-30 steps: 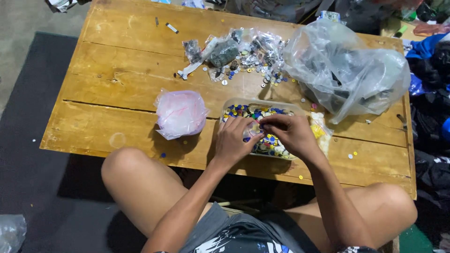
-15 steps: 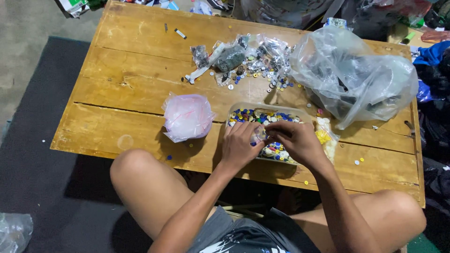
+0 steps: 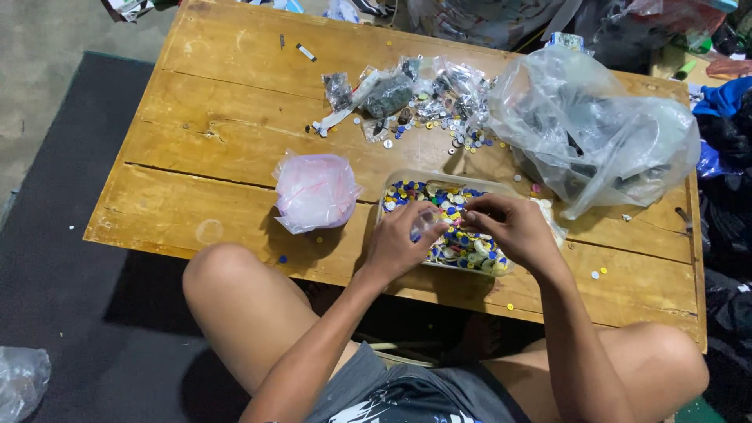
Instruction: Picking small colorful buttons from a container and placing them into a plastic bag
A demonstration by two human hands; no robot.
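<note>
Small clear bag pinched in left hand fingers over button tray; right hand fingers curled at bag mouth, grip unclear.

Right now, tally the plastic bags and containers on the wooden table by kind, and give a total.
Large clear plastic bag: 1
Pink-tinted plastic bag: 1
Clear tray of coloured buttons, under both hands: 1
Small clear packets in the pile: too jumbled to count
Total counted: 3
</note>
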